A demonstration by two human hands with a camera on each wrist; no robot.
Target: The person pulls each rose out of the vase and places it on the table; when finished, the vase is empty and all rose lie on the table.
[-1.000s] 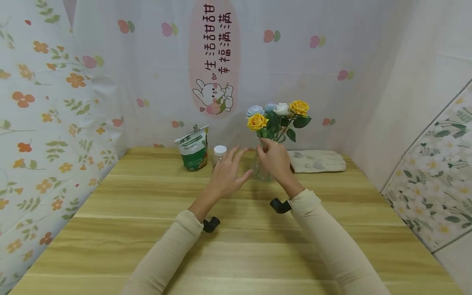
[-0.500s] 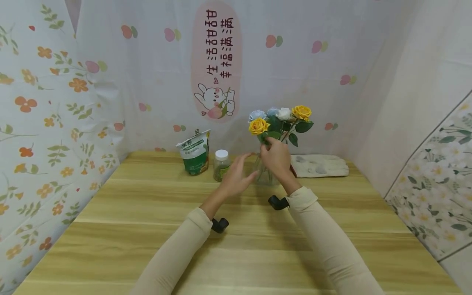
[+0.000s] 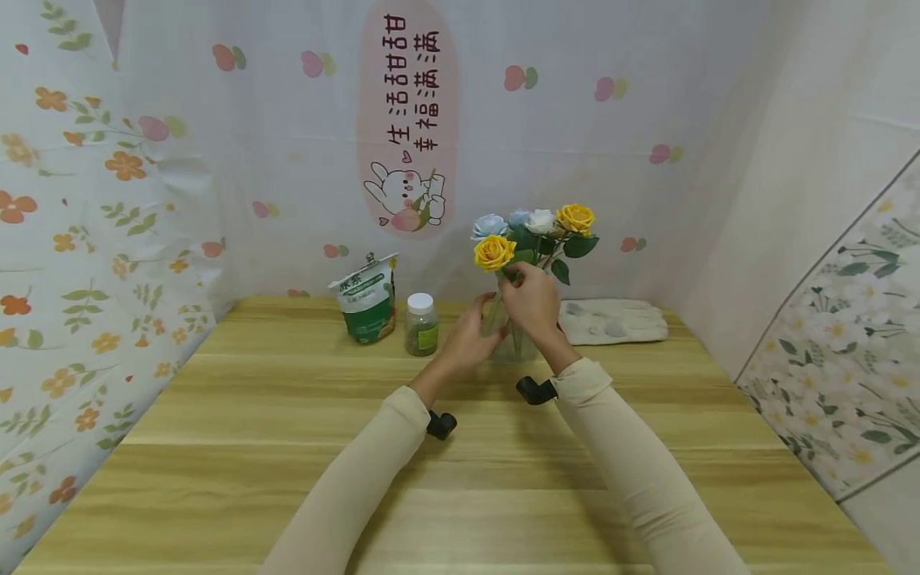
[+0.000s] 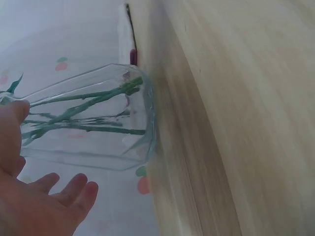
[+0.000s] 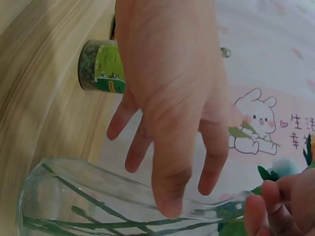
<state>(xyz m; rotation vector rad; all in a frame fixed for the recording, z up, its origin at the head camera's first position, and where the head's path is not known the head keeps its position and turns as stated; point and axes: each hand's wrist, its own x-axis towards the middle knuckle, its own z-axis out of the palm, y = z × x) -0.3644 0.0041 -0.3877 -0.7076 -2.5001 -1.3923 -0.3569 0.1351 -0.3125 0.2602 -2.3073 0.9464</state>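
A clear glass vase (image 4: 108,147) stands upright on the table with artificial roses in it; their green stems (image 4: 78,110) cross inside. At its mouth my right hand (image 3: 532,299) pinches the front yellow rose (image 3: 493,253) just below the bloom, though the fingers (image 5: 263,211) partly hide the stem. To the vase's left is my left hand (image 3: 470,339), its fingers (image 4: 78,194) spread around the glass. The left thumb (image 5: 172,196) overlaps the vase in the right wrist view; whether it touches the glass I cannot tell. Blue, white and yellow roses (image 3: 541,221) fill the rest of the bunch.
Left of the vase stand a white-capped jar (image 3: 422,327) of green granules and a green-and-white pouch (image 3: 366,303) with a clip. A pale work glove (image 3: 618,321) lies behind on the right. A printed cloth (image 3: 302,160) hangs behind the wooden table (image 3: 287,415).
My left hand has moved right, from in front of the jar to the vase's side, uncovering the jar. The right hand stays at the vase mouth. The head view has shifted slightly.
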